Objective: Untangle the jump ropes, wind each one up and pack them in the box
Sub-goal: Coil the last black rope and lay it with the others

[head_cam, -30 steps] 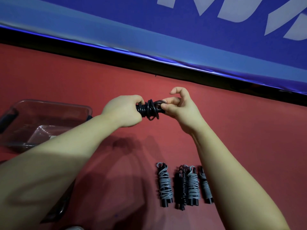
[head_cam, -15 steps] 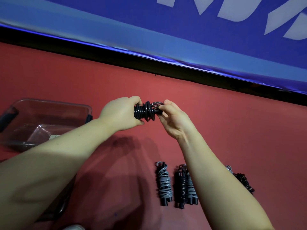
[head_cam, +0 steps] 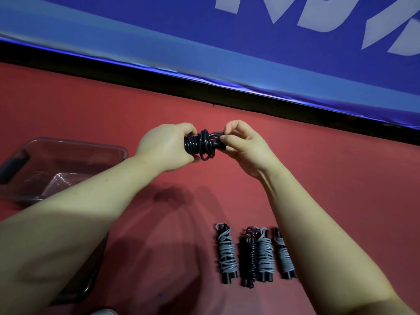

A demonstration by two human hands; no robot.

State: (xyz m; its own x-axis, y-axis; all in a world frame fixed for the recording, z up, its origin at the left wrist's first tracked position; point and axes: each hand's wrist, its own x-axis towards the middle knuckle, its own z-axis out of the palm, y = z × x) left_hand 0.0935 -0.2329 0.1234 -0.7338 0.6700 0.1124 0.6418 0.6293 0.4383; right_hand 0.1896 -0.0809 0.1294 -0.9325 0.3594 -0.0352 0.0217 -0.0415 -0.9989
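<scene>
**A:** Where is the rope (head_cam: 200, 144)?

**B:** Held up between both hands, above a red surface (head_cam: 329, 178), near the middle of the view. It is a black cord wound into a tight, short bundle.

**A:** Which way does it lie?

**B:** Its long axis runs left to right, nearly level. One end is buried in the left hand (head_cam: 168, 147). The other end points at the right hand (head_cam: 245, 146).

**A:** How are the hands set?

**B:** The left hand is closed round the bundle's left end, fingers wrapped over it. The right hand pinches a loop of cord at the right end between thumb and forefinger, with the other fingers curled.

**A:** Are there other ropes?

**B:** Four bundles (head_cam: 227, 253) lie on the red surface below the hands, side by side. Their long axes run toward and away from the viewer, with black handle ends nearest the viewer. Three are wrapped in grey cord, and the second from the left is black. The right forearm (head_cam: 318, 235) hides part of the rightmost one.

**A:** And the box (head_cam: 75, 147)?

**B:** A clear plastic box sits at the left, open at the top, well apart from the bundles. A dark handle shows at its left end. The left forearm (head_cam: 79, 212) covers its near part, so I cannot tell what it holds.

**A:** Anything behind?

**B:** A blue banner (head_cam: 159, 30) with pale lettering runs along the far edge.
</scene>
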